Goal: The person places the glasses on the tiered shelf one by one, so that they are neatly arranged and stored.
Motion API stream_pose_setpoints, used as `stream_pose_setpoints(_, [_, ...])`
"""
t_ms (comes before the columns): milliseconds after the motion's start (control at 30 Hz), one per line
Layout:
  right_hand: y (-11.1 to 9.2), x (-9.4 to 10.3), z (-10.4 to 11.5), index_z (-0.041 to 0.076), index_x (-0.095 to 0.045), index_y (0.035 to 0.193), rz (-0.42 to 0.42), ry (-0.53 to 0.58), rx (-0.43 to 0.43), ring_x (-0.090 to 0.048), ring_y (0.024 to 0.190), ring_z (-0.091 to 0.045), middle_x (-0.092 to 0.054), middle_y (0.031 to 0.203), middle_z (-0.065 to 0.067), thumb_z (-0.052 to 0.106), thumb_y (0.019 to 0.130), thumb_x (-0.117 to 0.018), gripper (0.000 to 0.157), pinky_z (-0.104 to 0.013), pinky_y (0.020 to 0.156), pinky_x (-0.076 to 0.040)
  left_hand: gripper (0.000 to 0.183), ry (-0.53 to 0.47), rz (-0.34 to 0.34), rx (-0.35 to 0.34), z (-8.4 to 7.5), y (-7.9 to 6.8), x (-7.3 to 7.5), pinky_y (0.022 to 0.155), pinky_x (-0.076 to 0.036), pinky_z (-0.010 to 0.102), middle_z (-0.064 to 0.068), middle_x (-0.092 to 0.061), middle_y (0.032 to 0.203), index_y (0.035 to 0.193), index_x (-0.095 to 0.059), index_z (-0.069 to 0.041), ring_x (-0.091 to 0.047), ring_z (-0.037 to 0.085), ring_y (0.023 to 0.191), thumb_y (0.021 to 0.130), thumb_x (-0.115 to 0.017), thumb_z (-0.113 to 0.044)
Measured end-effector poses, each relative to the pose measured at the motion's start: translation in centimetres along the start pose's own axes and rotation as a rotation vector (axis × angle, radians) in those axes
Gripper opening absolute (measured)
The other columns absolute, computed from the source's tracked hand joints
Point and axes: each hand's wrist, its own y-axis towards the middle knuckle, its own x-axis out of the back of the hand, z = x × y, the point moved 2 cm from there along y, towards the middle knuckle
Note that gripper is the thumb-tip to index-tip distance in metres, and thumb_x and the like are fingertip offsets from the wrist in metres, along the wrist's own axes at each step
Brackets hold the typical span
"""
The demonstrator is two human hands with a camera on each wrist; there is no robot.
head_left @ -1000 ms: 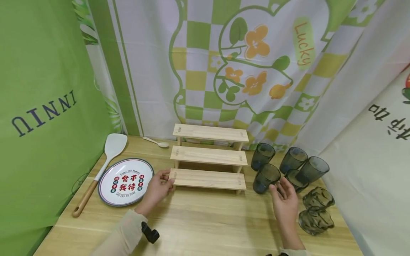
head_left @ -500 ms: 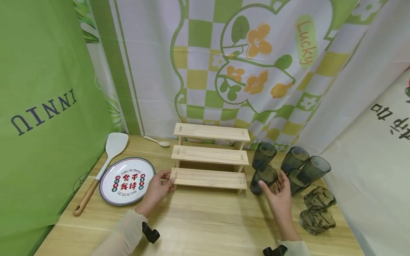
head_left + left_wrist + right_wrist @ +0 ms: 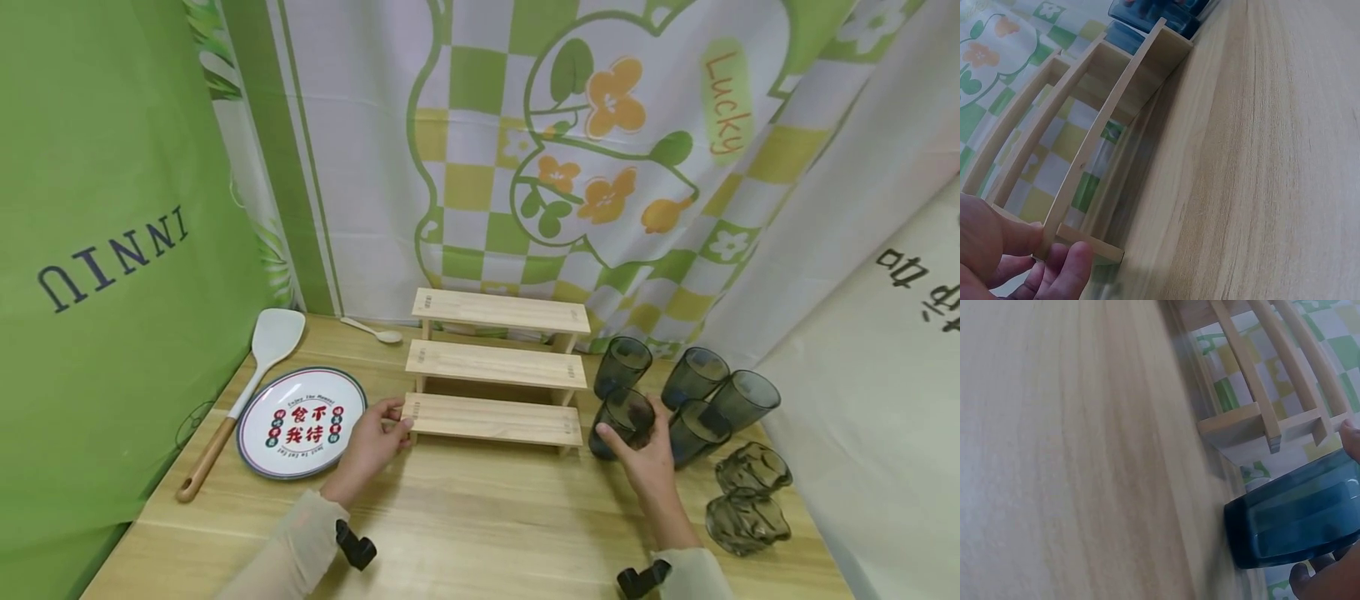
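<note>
Pale wood-grain tabletop [image 3: 480, 517], green-and-white checked curtain [image 3: 480, 196] behind

Right of centre in the head view, we see an upright smoky-blue glass tumbler [image 3: 628, 414] just beside the right end of a three-tier pale wooden rack [image 3: 495, 364]. The right hand [image 3: 648, 457] grips it, opened to its width; the left hand [image 3: 375, 437], well apart, pinches the rack's left front end. The tumbler's axis stands square to the shelves' left-right run. We cannot tell whether its base touches wood; the right wrist view cuts off its rim.
</note>
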Motion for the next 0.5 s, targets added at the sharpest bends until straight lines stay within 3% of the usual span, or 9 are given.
stream_pose_setpoints(133, [0.26, -0.11, -0.3, 0.014, -0.016, 0.162, -0.008, 0.005, -0.007, -0.031, 0.145, -0.03, -0.035, 0.156, -0.015, 0.026, 0.087, -0.084, 0.103, -0.047, 0.121, -0.029, 0.047, 0.006, 0.005, 0.003, -0.06, 0.06, 0.04, 0.074, -0.065, 0.038, 0.018, -0.053, 0.11, 0.14, -0.053, 0.006, -0.063, 0.021, 0.077, 0.096, -0.068, 0.003])
stream_pose_setpoints(333, [0.77, -0.1, -0.63, 0.016, -0.012, 0.163, 0.001, -0.043, -0.002, -0.029, 0.145, -0.033, -0.025, 0.161, -0.015, 0.027, 0.084, -0.087, 0.11, -0.05, 0.118, -0.033, 0.046, 0.031, 0.002, -0.006, -0.3, -0.03, 0.07, 0.072, -0.065, 0.038, 0.019, -0.054, 0.109, 0.139, -0.054, 0.007, -0.066, 0.027, 0.078, 0.095, -0.068, 0.003])
stream_pose_setpoints(500, [0.93, -0.24, -0.61, 0.016, -0.016, 0.162, -0.012, -0.043, 0.011, -0.035, 0.141, -0.031, -0.032, 0.157, -0.014, 0.029, 0.084, -0.086, 0.105, -0.048, 0.113, -0.038, 0.046, 0.028, 0.008, -0.014, -0.27, 0.0, 0.07, 0.073, -0.065, 0.038, 0.018, -0.054, 0.11, 0.139, -0.054, 0.007, -0.066, 0.026, 0.078, 0.095, -0.068, 0.003])
